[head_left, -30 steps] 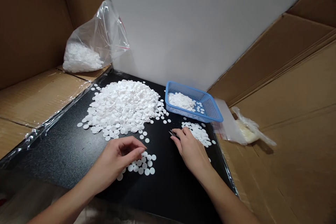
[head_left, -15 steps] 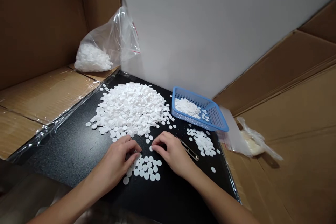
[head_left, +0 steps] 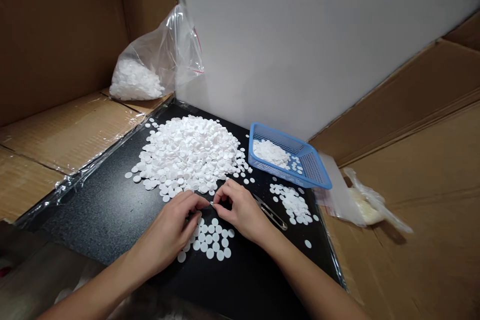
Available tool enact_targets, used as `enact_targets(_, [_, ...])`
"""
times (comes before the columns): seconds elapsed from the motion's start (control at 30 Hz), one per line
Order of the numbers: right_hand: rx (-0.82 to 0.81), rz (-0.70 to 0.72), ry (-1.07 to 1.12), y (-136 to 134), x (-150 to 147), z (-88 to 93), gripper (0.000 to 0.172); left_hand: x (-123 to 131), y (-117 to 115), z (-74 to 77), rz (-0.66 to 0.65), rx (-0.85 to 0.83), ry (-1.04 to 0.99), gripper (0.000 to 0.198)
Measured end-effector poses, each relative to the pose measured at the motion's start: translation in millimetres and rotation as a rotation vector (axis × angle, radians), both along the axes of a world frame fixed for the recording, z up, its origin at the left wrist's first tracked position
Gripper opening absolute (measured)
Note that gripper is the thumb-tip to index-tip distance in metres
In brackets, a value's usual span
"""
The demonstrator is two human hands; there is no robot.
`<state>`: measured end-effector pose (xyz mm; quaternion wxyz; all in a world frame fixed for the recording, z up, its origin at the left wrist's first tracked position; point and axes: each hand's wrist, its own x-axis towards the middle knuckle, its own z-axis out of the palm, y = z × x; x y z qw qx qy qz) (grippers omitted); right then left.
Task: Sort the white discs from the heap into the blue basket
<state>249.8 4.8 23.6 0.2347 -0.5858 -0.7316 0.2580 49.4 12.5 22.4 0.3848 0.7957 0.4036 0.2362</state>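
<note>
Between finger and thumb, my right hand (head_left: 238, 207) pinches a small white round disc (head_left: 212, 203) just above the table. My left hand (head_left: 180, 220) is right beside it, fingers curled and the index fingertip close to that disc. Whether the left fingers touch it or hold another disc is hidden. Below both hands lies a loose patch of flat white discs (head_left: 215, 246), spread on the black tabletop (head_left: 240, 287). Just beyond the hands rises a large heap of the same discs (head_left: 195, 152).
A blue perforated basket (head_left: 315, 172) holding more discs stands at the back right. Metal tweezers (head_left: 277, 219) lie near my right hand, beside a smaller disc pile (head_left: 294, 205). Plastic bags (head_left: 137, 80) sit on cardboard at the left and the right, against cardboard walls.
My right hand has lifted its disc slightly up and left, closer to my left hand. The left index finger has stretched toward it. The view has shifted a little.
</note>
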Motion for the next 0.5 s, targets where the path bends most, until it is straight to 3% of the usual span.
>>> enact_targets(0.5, [-0.027,-0.056,-0.02,8.1,-0.9,2.2,0.013,-1.4,1.8,4.1,0.054,-0.019,-0.025,0.025])
